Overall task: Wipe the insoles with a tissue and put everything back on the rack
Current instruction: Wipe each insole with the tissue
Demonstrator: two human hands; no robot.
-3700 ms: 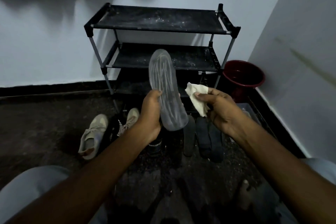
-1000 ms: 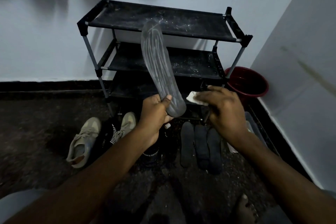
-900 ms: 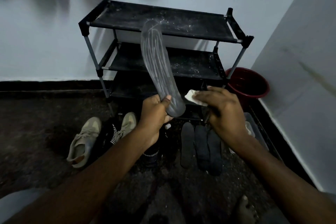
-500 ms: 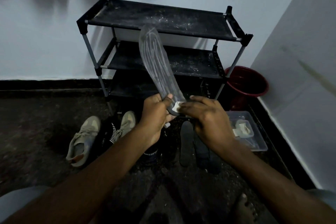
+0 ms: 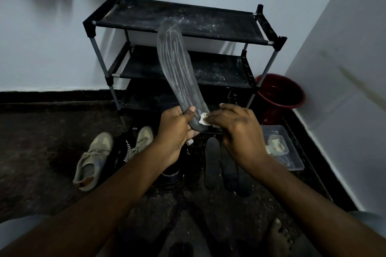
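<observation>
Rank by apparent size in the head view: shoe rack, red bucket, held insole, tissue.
1. shoe rack
2. held insole, though it is nearer the camera, so unsure against the next
3. red bucket
4. tissue, mostly hidden by fingers

Matt grey insole (image 5: 177,69) streaked pale — rack (image 5: 179,21) shelves of dusty black cloth, metal poles

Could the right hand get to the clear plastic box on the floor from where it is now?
Probably yes. The box sits open-topped just right of the right hand, nothing between them, but that hand is pressing a tissue to the insole.
</observation>
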